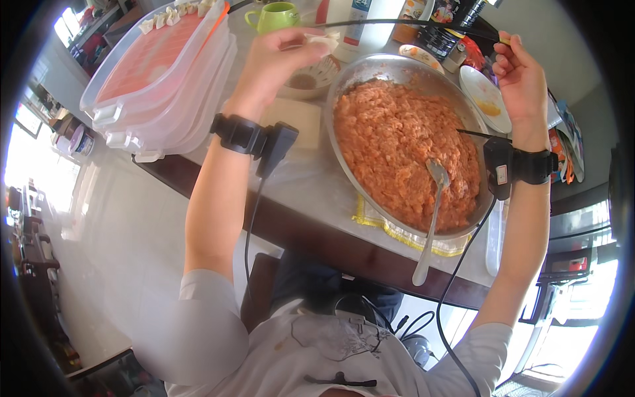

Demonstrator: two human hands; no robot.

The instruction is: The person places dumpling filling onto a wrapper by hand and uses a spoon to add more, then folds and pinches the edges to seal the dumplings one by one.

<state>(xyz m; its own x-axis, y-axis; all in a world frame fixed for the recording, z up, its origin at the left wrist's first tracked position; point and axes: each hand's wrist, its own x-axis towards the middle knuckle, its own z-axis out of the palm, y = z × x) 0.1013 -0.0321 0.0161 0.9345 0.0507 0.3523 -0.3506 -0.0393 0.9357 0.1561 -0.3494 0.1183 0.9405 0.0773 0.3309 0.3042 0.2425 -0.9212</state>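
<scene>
My left hand, raised above a patterned bowl, pinches a folded wonton between thumb and fingers. At the upper right, my right hand has curled fingers around the end of a thin black cord or rod, which crosses the top of the view; its nature is unclear. Between my arms sits a large steel basin of orange-pink minced filling. A metal spoon rests in the filling, its handle over the rim. A stack of square wrappers lies left of the basin.
Stacked clear plastic trays stand at the left, several wontons on the top one. A green mug, a white container and a white bowl are farther back. A yellow-edged cloth lies under the basin.
</scene>
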